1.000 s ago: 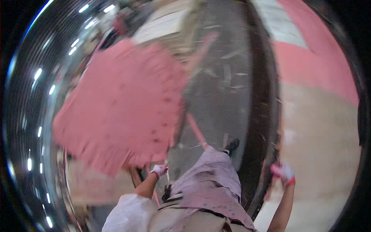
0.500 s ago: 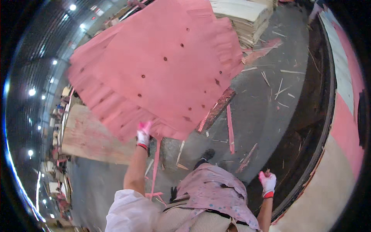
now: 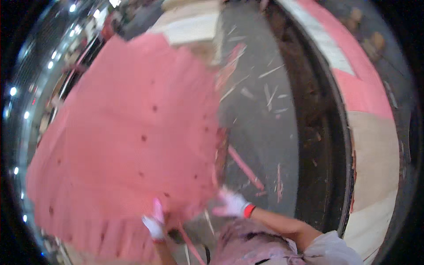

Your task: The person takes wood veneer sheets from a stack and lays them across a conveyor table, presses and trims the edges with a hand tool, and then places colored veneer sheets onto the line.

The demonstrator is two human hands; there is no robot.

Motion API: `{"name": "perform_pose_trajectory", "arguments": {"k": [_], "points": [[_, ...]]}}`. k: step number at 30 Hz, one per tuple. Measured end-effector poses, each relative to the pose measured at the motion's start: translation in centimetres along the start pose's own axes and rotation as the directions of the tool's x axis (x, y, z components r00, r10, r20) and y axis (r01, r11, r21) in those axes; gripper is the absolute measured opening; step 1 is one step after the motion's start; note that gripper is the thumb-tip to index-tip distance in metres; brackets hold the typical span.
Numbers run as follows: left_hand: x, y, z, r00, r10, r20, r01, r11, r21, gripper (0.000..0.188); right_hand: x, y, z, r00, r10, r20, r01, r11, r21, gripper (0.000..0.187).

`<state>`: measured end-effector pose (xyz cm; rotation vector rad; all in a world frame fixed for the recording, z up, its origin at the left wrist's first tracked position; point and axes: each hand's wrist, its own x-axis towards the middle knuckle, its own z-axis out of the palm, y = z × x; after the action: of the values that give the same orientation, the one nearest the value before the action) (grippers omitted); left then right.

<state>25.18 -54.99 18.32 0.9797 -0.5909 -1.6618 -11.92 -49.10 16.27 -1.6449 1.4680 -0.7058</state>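
Observation:
A large pink-dyed wood veneer sheet (image 3: pixel 110 119) with dark knots and wavy edges lies on top of a stack to my left and front. My left hand (image 3: pixel 154 223), in a white glove with pink-stained fingers, is over the sheet's near edge. Its fingers look apart, with one pointing up, though blurred. At the sheet's near right corner is my right hand (image 3: pixel 232 204), gloved the same way with a red cuff. The fingers stretch left toward the edge and appear open; whether they touch it is hard to tell.
Pale veneer sheets (image 3: pixel 194 28) are stacked beyond the pink one. Wood slivers and a pink strip (image 3: pixel 246 168) litter the grey floor (image 3: pixel 260 132). On the right runs a dark recessed track (image 3: pixel 309 115), and beside it a long bed of pink and tan sheets (image 3: pixel 375 163).
My view has turned right, so the pink sheet sits lower and further left. My right hand has come from the far right to the sheet's near corner. The left stays near the edge.

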Motion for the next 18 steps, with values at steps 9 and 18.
{"name": "perform_pose_trajectory", "arguments": {"k": [9, 18], "points": [[-1.7, -5.1, 25.7, 0.836, 0.195, 0.512, -0.529, 0.532, 0.661, 0.056, 0.0, -0.1, 1.2, 0.902, 0.338, -0.268, -0.296, 0.937, 0.184, 0.038], [5.9, -14.6, 19.6, 0.861, -0.481, 0.166, 0.366, 0.813, 0.453, 0.056, -5.9, -1.9, -3.5, 0.729, 0.256, -0.634, -0.195, 0.967, 0.166, 0.026]]}}
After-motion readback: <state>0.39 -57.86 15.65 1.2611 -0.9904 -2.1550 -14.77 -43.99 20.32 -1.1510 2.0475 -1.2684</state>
